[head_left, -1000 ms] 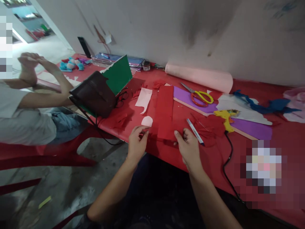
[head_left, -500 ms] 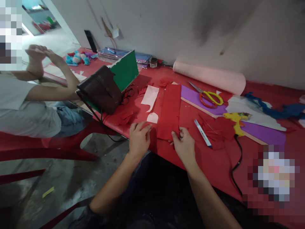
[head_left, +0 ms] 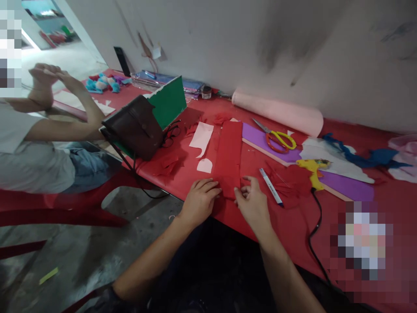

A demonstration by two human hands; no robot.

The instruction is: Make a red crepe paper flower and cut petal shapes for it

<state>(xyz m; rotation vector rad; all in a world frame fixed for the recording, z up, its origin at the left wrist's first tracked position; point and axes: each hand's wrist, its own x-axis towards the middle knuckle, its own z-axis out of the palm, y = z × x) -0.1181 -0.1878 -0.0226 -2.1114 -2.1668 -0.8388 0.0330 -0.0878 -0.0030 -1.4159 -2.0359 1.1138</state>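
Note:
A long folded red strip [head_left: 229, 148], cloth or crepe paper, lies on the red table in front of me, its near end doubled over. My left hand [head_left: 202, 201] grips the strip's near left corner, fingers together and thumb mostly hidden. At the near right corner, my right hand [head_left: 253, 201] has its thumb against the edge and its other fingers curled loosely. Left of the strip are a pale pink cut piece [head_left: 201, 137] and a small rounded pink piece [head_left: 204, 165]. A white marker [head_left: 271, 187] lies just right of my right hand.
Scissors [head_left: 280, 141] rest on a purple sheet [head_left: 256, 135], with a yellow glue gun [head_left: 314, 169] and its cord further right. A pink roll [head_left: 276, 111] lies by the wall. At left are a brown bag [head_left: 140, 126], a green board [head_left: 169, 102] and a seated person [head_left: 42, 139].
My left hand has moved right and onto the strip's near corner. The strip's near end now looks folded over. My right hand stays at the right edge, and the view has shifted slightly.

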